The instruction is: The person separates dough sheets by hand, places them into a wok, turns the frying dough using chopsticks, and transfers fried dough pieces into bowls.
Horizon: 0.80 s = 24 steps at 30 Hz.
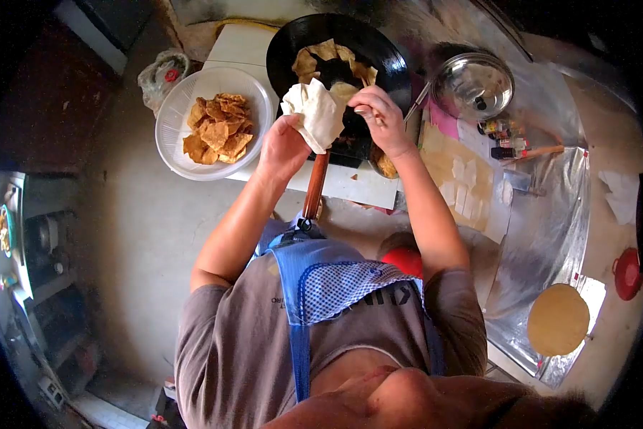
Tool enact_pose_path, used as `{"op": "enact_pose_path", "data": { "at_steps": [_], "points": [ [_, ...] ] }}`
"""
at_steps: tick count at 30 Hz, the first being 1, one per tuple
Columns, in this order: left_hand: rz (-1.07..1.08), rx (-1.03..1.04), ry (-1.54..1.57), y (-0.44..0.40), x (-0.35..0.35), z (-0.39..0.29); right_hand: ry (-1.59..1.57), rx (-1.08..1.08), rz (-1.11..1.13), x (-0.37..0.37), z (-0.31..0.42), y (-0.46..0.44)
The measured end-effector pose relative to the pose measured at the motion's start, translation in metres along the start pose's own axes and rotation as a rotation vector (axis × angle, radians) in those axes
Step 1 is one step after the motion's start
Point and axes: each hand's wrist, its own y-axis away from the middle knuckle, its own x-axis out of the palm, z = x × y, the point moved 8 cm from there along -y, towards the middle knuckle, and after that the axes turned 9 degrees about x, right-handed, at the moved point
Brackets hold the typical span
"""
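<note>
My left hand [283, 149] grips a stack of thin white dough sheets [315, 114] above the near edge of a black wok [282, 53]. To its right, my right hand [383, 118] is closed in a pinch beside the stack. A pale dough sheet [343, 91] lies near its fingertips; whether they hold it or a thin utensil is hard to make out. Inside the wok, several light brown pieces of dough [326, 48] form a ring along the far side. The wok's wooden handle [316, 187] points toward my body.
Left of the wok, a white plastic colander [170, 146] holds browned crisps [218, 130]. A shiny metal bowl [471, 82] stands at right, near small bottles [508, 141]. Pale dough strips [466, 189] lie on a board. Foil [550, 236] covers the right-hand surface, with a round board [558, 319].
</note>
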Motion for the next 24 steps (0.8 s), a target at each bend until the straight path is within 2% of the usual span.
{"op": "enact_pose_path", "data": {
  "at_steps": [2, 4, 5, 6, 8, 9, 13, 15, 18, 20, 22, 24],
  "points": [
    [-0.005, 0.021, -0.019, -0.003, 0.005, 0.001, 0.013, -0.033, 0.071, 0.007, 0.011, -0.014],
    [-0.012, 0.041, -0.038, -0.004, 0.005, 0.002, -0.052, 0.069, 0.206, 0.021, 0.008, -0.022],
    [-0.004, 0.045, -0.039, -0.005, 0.005, 0.002, 0.000, 0.028, 0.229, 0.025, 0.007, -0.028],
    [0.004, 0.048, -0.042, -0.007, 0.005, 0.003, -0.006, 0.025, 0.234, 0.027, 0.005, -0.033],
    [0.018, 0.089, -0.077, -0.010, 0.004, 0.003, 0.217, -0.066, 0.230, 0.033, 0.006, -0.038],
    [0.036, 0.123, -0.110, -0.012, 0.003, 0.003, 0.250, -0.030, 0.247, 0.033, 0.000, -0.040],
    [-0.020, 0.119, -0.091, -0.015, -0.005, 0.010, 0.221, -0.120, 0.282, 0.028, 0.004, -0.046],
    [-0.048, 0.047, 0.021, -0.013, -0.003, 0.017, 0.137, -0.101, 0.260, 0.027, -0.009, -0.042],
    [-0.032, 0.064, 0.089, -0.017, -0.002, 0.020, 0.061, -0.098, 0.256, 0.021, -0.022, -0.036],
    [-0.076, 0.045, 0.098, -0.017, -0.004, 0.023, 0.069, -0.113, 0.276, 0.015, -0.024, -0.034],
    [-0.117, 0.024, 0.107, -0.020, -0.008, 0.028, 0.133, -0.230, 0.262, 0.005, -0.004, -0.036],
    [-0.167, 0.058, -0.006, -0.023, -0.012, 0.028, 0.082, -0.198, 0.256, 0.002, -0.004, -0.033]
  ]
}}
